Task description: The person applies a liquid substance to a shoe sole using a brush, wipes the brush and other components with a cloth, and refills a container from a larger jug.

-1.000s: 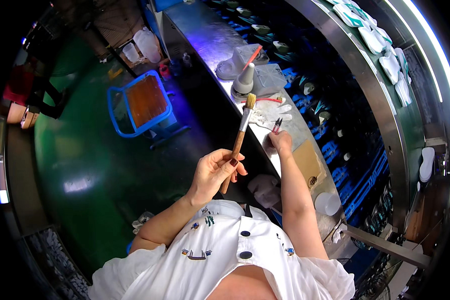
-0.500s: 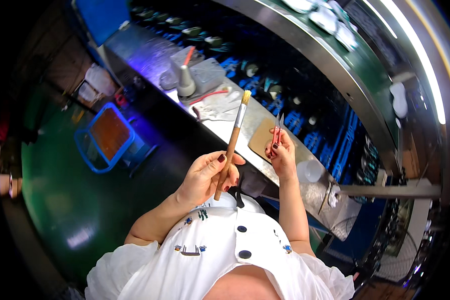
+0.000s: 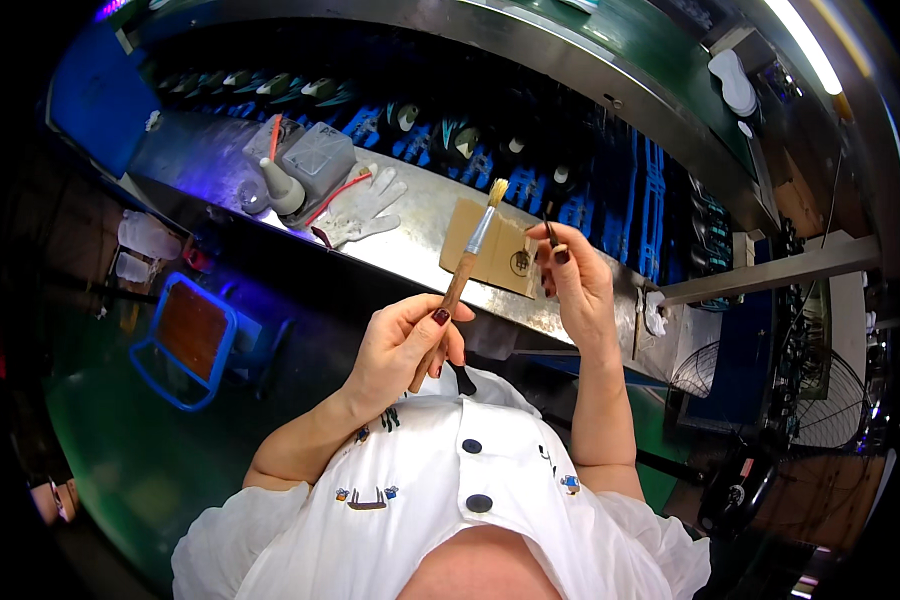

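Observation:
My left hand [image 3: 385,355] is closed around the wooden handle of a paintbrush [image 3: 464,265], its pale bristles tilted up and away from me. To its right, my right hand [image 3: 585,300] is raised over the bench edge, fingers curled round a pair of thread snips [image 3: 551,228]. Only the dark, thin blades of the snips show clearly; the fingers hide most of the rest. Behind the two hands, a piece of brown cardboard [image 3: 495,262] lies on the metal bench. The brush tip overlaps the cardboard in view; the hands are apart from each other.
On the metal bench [image 3: 195,160] stand a grey cone-topped bottle [image 3: 284,190] and a clear plastic box [image 3: 318,157], beside a white glove [image 3: 365,213]. Beyond runs a dark rack [image 3: 580,205] with blue parts. A blue-framed chair [image 3: 185,340] stands left; a fan [image 3: 825,395] is at right.
The view has swung, so the bench lies more level across it. My right hand has turned, hiding the red handles of the snips. The brush stays in my left hand.

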The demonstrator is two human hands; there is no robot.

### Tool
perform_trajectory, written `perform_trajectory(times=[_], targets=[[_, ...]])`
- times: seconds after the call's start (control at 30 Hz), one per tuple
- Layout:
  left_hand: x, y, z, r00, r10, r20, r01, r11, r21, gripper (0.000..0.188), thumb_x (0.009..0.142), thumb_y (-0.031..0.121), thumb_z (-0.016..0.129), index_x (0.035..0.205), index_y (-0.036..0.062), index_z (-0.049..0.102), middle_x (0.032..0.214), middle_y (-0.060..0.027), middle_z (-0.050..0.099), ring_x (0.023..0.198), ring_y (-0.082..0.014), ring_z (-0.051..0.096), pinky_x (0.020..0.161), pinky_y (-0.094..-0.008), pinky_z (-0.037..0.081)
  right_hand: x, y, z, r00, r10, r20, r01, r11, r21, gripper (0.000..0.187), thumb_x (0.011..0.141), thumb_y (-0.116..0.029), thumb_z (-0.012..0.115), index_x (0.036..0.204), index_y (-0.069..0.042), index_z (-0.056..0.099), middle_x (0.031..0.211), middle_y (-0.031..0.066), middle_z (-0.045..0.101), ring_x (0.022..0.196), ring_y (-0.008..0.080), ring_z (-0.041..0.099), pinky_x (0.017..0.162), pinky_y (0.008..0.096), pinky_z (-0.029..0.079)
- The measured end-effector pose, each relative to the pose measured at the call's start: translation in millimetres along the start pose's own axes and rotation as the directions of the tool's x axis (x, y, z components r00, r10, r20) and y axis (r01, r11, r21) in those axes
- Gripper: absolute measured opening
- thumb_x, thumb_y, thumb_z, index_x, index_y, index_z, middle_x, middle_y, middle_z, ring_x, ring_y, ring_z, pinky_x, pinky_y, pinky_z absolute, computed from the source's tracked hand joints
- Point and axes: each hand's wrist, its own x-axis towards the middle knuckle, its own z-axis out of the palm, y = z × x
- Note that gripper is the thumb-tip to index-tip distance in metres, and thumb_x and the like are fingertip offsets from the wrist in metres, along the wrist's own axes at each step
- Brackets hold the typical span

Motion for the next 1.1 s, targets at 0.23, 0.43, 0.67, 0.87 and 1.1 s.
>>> perform_trajectory(times=[0.23, 0.43, 0.67, 0.87, 1.1], targets=[[-6, -4, 3, 0.993, 0.095, -0.068, -0.067, 0.939, 0.336, 0.021, 0.09, 0.012, 0.045, 0.098, -0.0041, 0.055, 0.063, -0.0044, 0.059, 0.047, -0.0035, 0.045, 0.044, -0.0174, 0.036, 5, -15, 6, 0.945, -0.309, -0.105, 0.213, 0.827, -0.521, 0.026, 0.071, -0.01, 0.071, 0.089, 0.0, 0.056, 0.068, 0.0077, 0.059, 0.061, 0.012, 0.058, 0.057, 0.021, 0.048], [-8, -6, 2, 0.966, 0.254, -0.048, -0.188, 0.819, 0.542, 0.022, 0.089, 0.014, 0.046, 0.097, -0.0041, 0.056, 0.059, -0.004, 0.058, 0.043, -0.0031, 0.043, 0.041, -0.017, 0.034, 9, -17, 9, 0.913, -0.385, -0.132, 0.254, 0.792, -0.555, 0.025, 0.067, -0.008, 0.073, 0.084, -0.001, 0.056, 0.066, 0.0074, 0.058, 0.058, 0.0122, 0.057, 0.053, 0.0209, 0.048], [-11, -6, 2, 0.962, 0.268, -0.048, -0.195, 0.8, 0.567, 0.021, 0.088, 0.013, 0.046, 0.097, -0.0033, 0.056, 0.057, -0.003, 0.057, 0.042, -0.0029, 0.042, 0.04, -0.0173, 0.033, 11, -16, 8, 0.922, -0.376, -0.096, 0.253, 0.77, -0.585, 0.023, 0.068, -0.01, 0.071, 0.083, -0.001, 0.056, 0.065, 0.0078, 0.058, 0.057, 0.0145, 0.058, 0.052, 0.0227, 0.046], [-14, -7, 0, 0.961, 0.268, -0.063, -0.184, 0.794, 0.579, 0.021, 0.088, 0.013, 0.046, 0.097, -0.0031, 0.057, 0.057, -0.0023, 0.057, 0.042, -0.0028, 0.041, 0.04, -0.0177, 0.032, 10, -14, 10, 0.931, -0.358, -0.07, 0.253, 0.772, -0.582, 0.022, 0.069, -0.011, 0.071, 0.082, -0.001, 0.056, 0.065, 0.0081, 0.059, 0.057, 0.0154, 0.058, 0.051, 0.0236, 0.046], [-13, -5, 1, 0.952, 0.297, -0.074, -0.184, 0.748, 0.638, 0.017, 0.084, 0.008, 0.049, 0.094, -0.0036, 0.057, 0.056, -0.003, 0.057, 0.042, -0.0026, 0.041, 0.04, -0.0186, 0.03, 9, -19, 10, 0.931, -0.364, -0.035, 0.258, 0.722, -0.642, 0.022, 0.068, -0.011, 0.071, 0.081, -0.002, 0.056, 0.064, 0.0069, 0.058, 0.057, 0.0143, 0.058, 0.052, 0.0225, 0.047]])
